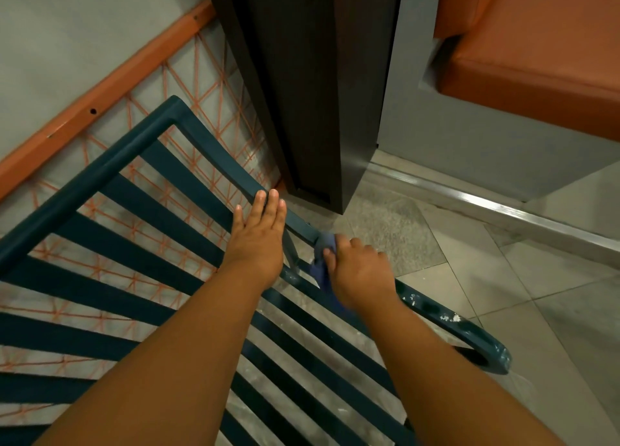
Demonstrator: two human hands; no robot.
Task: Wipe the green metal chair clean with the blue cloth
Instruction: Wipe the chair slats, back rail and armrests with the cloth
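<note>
The green metal chair [110, 164] fills the lower left, its slatted back and seat seen from above. My left hand [260, 232] lies flat with straight fingers on the right bar of the chair back. My right hand [359, 274] grips the bunched blue cloth [323, 247] and presses it against the frame where the back bar meets the seat rail. Most of the cloth is hidden under that hand. White specks mark the curved rail [449, 318] to the right of my right hand.
An orange frame with string lattice [110, 86] stands behind the chair against the grey wall. A dark wood post [302, 93] rises just beyond my hands. An orange cushioned bench [536, 53] sits at the upper right, above a tiled floor [503, 278].
</note>
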